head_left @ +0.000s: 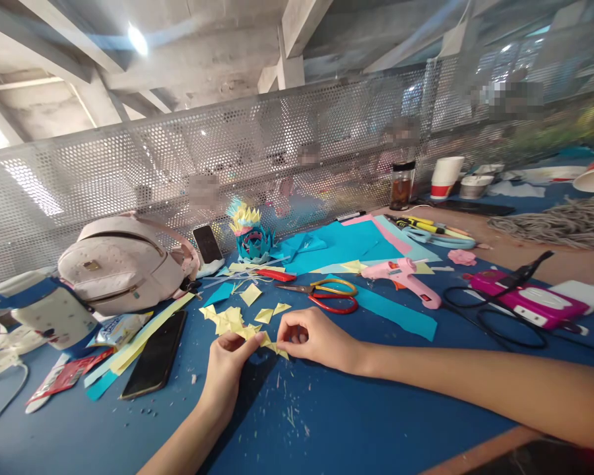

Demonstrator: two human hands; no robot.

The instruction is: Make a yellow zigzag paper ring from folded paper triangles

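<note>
My left hand (226,366) pinches a piece of folded yellow paper (266,340) between thumb and fingers, low over the blue table. At the right end of that paper is my right hand (321,340), its thumb and fingertips closed at the paper's edge; the fingers partly hide the grip. Several small folded yellow papers (229,319) lie just beyond my left hand. Loose yellow squares (250,294) rest farther back. Behind my right hand are scissors (334,295) with red and yellow handles.
A pink glue gun (404,280) lies right of the scissors, near a blue paper strip (396,310). A folded-paper model (252,237) stands at the back. Left are a dark phone (156,356), a backpack (119,264) and a cup (54,316). A magenta power bank (529,300) trails black cable.
</note>
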